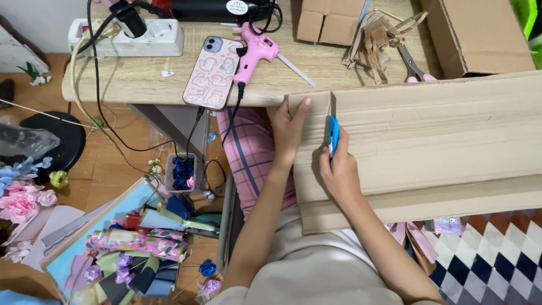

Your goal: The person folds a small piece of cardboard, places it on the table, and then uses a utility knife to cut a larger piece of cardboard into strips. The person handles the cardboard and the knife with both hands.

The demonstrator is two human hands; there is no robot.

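The person is leaning over a large sheet of corrugated cardboard [429, 147] that is lying half on the wooden table [141, 79] and half across their lap, filling the frame from the centre out toward 3 o'clock. The right hand [339, 172] is closed in a fist around a small blue utility knife [333, 134], whose tip is sitting in a slit that is running from the sheet's top edge toward 6 o'clock. The left hand [289, 133] is lying open and flat on the narrow strip at 9 o'clock of that slit, fingers stretched toward 12 o'clock, pinning it down rather than gripping anything.

The sheet is probably light for its size and fairly stiff along its flutes, yet it is already bending at a crease near the lower edge, so it is likely to flop where it is overhanging the table. Its matt surface looks grippy, not slippery. It would seem best held by pressing flat close beside the cut line (fingers kept clear of the blade's path), since pinching an edge would likely crush or buckle it.

At 12 o'clock of the left hand, a pink glue gun [254, 53] and a phone in a pink case [213, 72] are resting on the table; scissors [411, 66] are lying near cardboard scraps [375, 39] toward 1 o'clock.
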